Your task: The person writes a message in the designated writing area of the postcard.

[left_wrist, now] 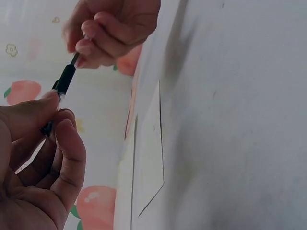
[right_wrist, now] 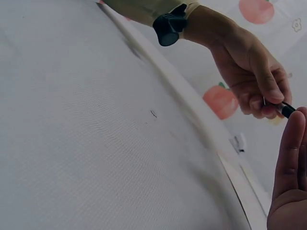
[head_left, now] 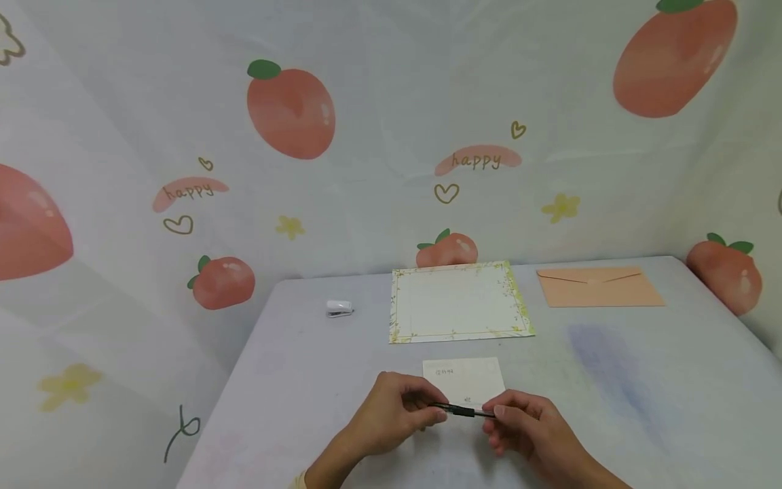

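Observation:
A black pen is held level between the two hands above the table. My left hand pinches one end of it between thumb and fingertips. At the other end, my right hand grips the slimmer part with thumb and fingers. The left wrist view shows the dark barrel of the pen running from one hand to the other. Just behind the hands lies a small white card with a little handwriting, its front edge partly covered by fingers and pen.
Farther back lies a sheet of paper with a yellow-green floral border. A peach-coloured envelope is to its right. On the left sits a small white stapler. A fruit-patterned cloth hangs behind the table.

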`<state>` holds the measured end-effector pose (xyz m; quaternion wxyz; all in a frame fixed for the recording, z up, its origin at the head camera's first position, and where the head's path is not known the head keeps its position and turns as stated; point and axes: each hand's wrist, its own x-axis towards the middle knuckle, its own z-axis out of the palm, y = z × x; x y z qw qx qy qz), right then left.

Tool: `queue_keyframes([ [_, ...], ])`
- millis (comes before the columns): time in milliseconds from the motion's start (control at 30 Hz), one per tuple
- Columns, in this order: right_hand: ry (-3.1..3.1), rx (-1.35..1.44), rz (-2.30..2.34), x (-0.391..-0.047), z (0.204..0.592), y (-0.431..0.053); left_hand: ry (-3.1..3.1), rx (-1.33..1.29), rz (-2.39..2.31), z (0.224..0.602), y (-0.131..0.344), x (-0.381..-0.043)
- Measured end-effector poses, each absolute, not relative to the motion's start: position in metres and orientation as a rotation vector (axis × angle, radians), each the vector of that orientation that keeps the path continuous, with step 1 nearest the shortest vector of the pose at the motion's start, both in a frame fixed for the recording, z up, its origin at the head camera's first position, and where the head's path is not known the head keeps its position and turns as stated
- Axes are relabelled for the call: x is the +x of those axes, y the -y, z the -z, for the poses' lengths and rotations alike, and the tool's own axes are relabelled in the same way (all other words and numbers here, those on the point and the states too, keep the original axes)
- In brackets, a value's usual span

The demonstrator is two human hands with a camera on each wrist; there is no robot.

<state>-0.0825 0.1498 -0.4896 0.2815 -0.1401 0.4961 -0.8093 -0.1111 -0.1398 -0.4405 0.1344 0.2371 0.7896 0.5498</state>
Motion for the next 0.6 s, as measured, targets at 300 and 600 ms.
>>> queue_keyframes([
  [300, -1.393, -0.382, 2.124, -0.073, 0.493, -0.152, -2.244, 0.548, -1.729, 0.436, 0.133, -0.123],
  [600, -1.349, -0.246, 2.106, -0.065, 0.494, -0.14, -2.161, 0.536, -1.861, 0.44, 0.113, -0.129],
])
